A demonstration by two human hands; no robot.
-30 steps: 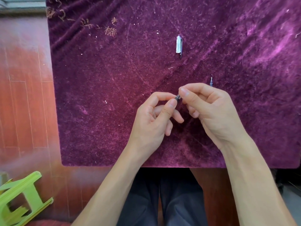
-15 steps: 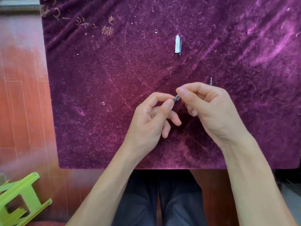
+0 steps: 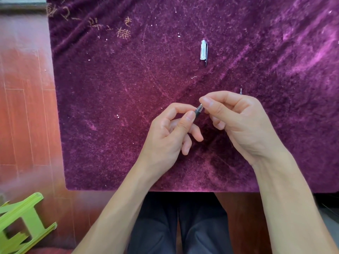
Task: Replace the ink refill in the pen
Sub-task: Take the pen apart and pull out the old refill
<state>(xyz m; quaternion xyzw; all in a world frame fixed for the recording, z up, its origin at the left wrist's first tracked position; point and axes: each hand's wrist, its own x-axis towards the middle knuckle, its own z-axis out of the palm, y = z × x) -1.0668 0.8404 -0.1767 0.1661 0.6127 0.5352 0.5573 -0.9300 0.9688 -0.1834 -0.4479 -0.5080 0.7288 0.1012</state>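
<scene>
Over the middle of the purple velvet cloth (image 3: 113, 107) I hold a pen (image 3: 198, 109) between both hands; only a short dark and clear threaded stretch shows between the fingertips. My left hand (image 3: 170, 136) pinches its lower, dark end with thumb and forefinger. My right hand (image 3: 236, 123) pinches the upper, clear end, and most of the pen is hidden in it. The pen cap (image 3: 204, 51), clear with a dark clip, lies on the cloth farther away. A thin metal refill tip (image 3: 240, 91) pokes out behind my right hand.
The cloth covers a table whose near edge (image 3: 165, 190) runs just in front of my lap. A reddish wood floor (image 3: 23, 107) lies to the left, with a green plastic stool (image 3: 20, 224) at the lower left.
The gap between my fingertips has widened slightly, showing more of the pen's dark and clear section. The cap and the refill tip have not moved.
</scene>
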